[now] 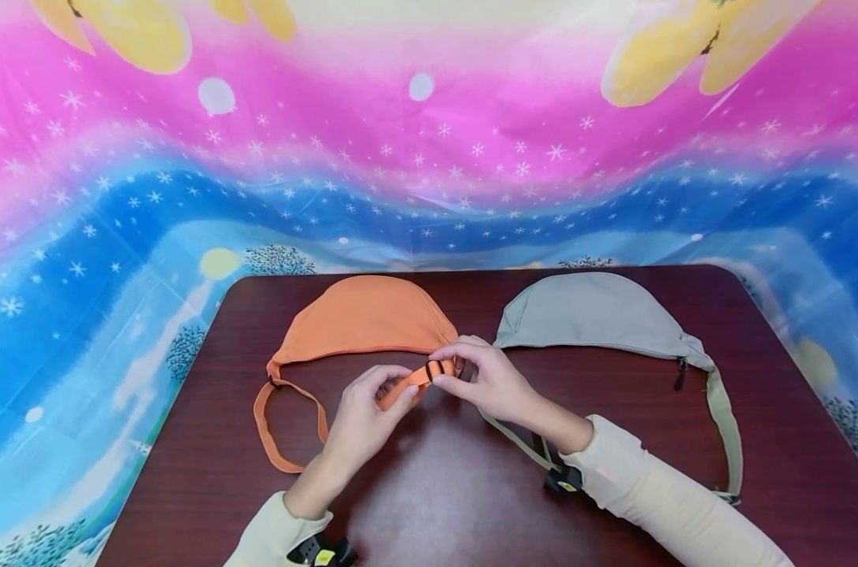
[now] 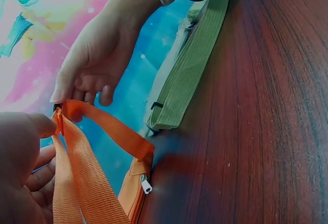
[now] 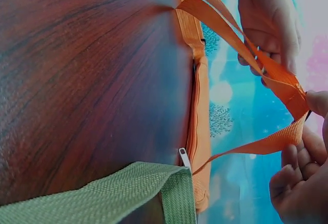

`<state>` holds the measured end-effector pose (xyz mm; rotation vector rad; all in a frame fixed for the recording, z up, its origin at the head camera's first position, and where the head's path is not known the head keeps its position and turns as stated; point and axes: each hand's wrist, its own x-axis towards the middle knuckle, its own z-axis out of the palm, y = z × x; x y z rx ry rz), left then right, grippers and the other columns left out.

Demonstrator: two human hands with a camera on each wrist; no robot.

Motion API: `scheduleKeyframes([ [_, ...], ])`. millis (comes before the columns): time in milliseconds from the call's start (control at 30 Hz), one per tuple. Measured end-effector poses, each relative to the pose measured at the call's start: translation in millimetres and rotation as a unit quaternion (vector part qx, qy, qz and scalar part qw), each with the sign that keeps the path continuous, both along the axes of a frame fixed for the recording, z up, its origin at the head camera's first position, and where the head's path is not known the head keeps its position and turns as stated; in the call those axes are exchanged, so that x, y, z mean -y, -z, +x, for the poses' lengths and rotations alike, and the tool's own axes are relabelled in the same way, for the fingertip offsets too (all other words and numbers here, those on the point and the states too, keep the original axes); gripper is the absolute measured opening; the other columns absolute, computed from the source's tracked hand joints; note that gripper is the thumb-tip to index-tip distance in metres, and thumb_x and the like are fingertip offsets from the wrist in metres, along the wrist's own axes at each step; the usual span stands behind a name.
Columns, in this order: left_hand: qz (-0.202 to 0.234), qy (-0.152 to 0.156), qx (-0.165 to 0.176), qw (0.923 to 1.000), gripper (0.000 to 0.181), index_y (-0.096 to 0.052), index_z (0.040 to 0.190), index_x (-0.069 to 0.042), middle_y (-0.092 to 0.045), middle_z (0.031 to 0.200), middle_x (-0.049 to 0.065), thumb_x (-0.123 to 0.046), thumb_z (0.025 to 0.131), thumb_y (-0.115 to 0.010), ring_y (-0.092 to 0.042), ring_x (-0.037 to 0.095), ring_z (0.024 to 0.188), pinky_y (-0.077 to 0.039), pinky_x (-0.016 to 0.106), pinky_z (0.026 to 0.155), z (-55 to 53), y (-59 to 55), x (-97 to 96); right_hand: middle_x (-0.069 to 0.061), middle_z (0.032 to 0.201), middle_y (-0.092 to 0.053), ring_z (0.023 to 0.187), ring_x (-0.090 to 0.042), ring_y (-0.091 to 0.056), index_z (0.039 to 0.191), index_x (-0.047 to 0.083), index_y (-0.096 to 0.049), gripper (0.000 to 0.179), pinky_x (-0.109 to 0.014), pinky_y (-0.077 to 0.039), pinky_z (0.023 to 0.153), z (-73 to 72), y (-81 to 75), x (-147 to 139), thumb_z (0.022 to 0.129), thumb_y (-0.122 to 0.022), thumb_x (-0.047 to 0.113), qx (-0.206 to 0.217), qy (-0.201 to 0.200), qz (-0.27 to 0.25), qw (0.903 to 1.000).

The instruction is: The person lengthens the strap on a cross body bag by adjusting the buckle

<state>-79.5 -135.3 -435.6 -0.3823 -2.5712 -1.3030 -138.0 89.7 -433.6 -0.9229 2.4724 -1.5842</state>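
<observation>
An orange waist bag (image 1: 368, 319) lies toward the back left of the table, its strap (image 1: 287, 465) looping forward. Both hands hold that strap up in front of the bag, around a dark slide buckle (image 1: 436, 369). My left hand (image 1: 365, 413) pinches the strap on the left of the buckle. On the other side, my right hand (image 1: 496, 382) grips the buckle end between thumb and fingers. The left wrist view shows the strap doubled below the left thumb (image 2: 38, 124). A white zipper pull (image 3: 183, 157) hangs at the orange bag's end.
A grey waist bag (image 1: 592, 311) lies at the back right, with a dark zipper pull (image 1: 679, 373). Its green strap (image 1: 723, 425) runs forward, partly behind the right forearm. The dark red wooden table (image 1: 216, 441) has a printed cloth (image 1: 429, 157) behind it.
</observation>
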Motion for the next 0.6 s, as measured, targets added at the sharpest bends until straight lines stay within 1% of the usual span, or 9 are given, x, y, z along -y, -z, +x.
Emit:
scheduleKeyframes([
  [67, -0.01, 0.001, -0.004, 0.9999, 0.02, -0.073, 0.11, -0.013, -0.066, 0.096, -0.003, -0.016, 0.09, -0.08, -0.06, 0.009, 0.08, -0.053, 0.028, 0.069, 0.1, 0.4, 0.4, 0.005, 0.096, -0.062, 0.088, -0.024, -0.055, 0.114, 0.013, -0.074, 0.026, -0.039, -0.053, 0.07, 0.1, -0.8, 0.0, 0.09, -0.08, 0.019, -0.004, 0.001, 0.01, 0.9999],
  [133, -0.017, 0.002, -0.009, 0.9998, 0.02, -0.073, 0.11, -0.014, -0.066, 0.097, -0.004, -0.016, 0.091, -0.079, -0.06, 0.009, 0.081, -0.052, 0.027, 0.069, 0.2, 0.5, 1.0, 0.004, 0.1, -0.062, 0.092, -0.028, -0.054, 0.113, 0.014, -0.073, 0.026, -0.034, -0.051, 0.068, 0.7, -1.4, -0.1, 0.089, -0.081, 0.02, -0.003, 0.0, 0.021, 0.9998],
  [233, -0.022, 0.001, -0.017, 0.9996, 0.021, -0.072, 0.109, -0.014, -0.066, 0.098, -0.004, -0.015, 0.09, -0.08, -0.06, 0.009, 0.083, -0.052, 0.028, 0.069, 0.5, 0.8, 2.5, 0.003, 0.1, -0.061, 0.092, -0.031, -0.056, 0.114, 0.015, -0.071, 0.027, -0.028, -0.048, 0.064, 2.4, -2.9, -0.2, 0.089, -0.081, 0.021, 0.013, -0.003, 0.033, 0.9994],
  [300, -0.021, 0.0, -0.017, 0.9996, 0.022, -0.072, 0.109, -0.014, -0.066, 0.098, -0.004, -0.015, 0.089, -0.081, -0.06, 0.01, 0.083, -0.052, 0.028, 0.069, 0.9, 1.0, 3.3, 0.003, 0.099, -0.06, 0.09, -0.031, -0.057, 0.116, 0.017, -0.07, 0.028, -0.027, -0.049, 0.065, 3.3, -2.6, -0.2, 0.091, -0.079, 0.023, 0.019, -0.003, 0.039, 0.9991],
  [367, -0.021, -0.001, -0.012, 0.9997, 0.023, -0.072, 0.109, -0.013, -0.066, 0.098, -0.004, -0.015, 0.088, -0.082, -0.06, 0.009, 0.084, -0.053, 0.028, 0.07, 1.3, 1.5, 3.7, 0.004, 0.099, -0.06, 0.088, -0.029, -0.059, 0.119, 0.017, -0.069, 0.028, -0.027, -0.049, 0.067, 4.0, -2.2, 0.3, 0.093, -0.077, 0.025, 0.02, -0.003, 0.04, 0.999],
  [467, -0.018, -0.002, -0.004, 0.9998, 0.024, -0.071, 0.108, -0.014, -0.066, 0.098, -0.004, -0.017, 0.087, -0.083, -0.062, 0.009, 0.083, -0.054, 0.028, 0.071, 1.9, 2.6, 3.5, 0.005, 0.102, -0.063, 0.085, -0.022, -0.058, 0.122, 0.017, -0.068, 0.028, -0.028, -0.049, 0.068, 4.2, -1.1, 1.7, 0.096, -0.074, 0.026, 0.013, -0.002, 0.035, 0.9993],
  [600, -0.012, -0.005, -0.003, 0.9999, 0.023, -0.072, 0.108, -0.013, -0.067, 0.097, -0.004, -0.015, 0.088, -0.082, -0.063, 0.008, 0.083, -0.055, 0.028, 0.072, 2.3, 3.7, 3.0, 0.002, 0.108, -0.066, 0.086, -0.015, -0.057, 0.123, 0.012, -0.066, 0.029, -0.033, -0.05, 0.071, 3.9, 1.9, 3.9, 0.097, -0.073, 0.019, 0.023, -0.009, 0.003, 0.9997],
])
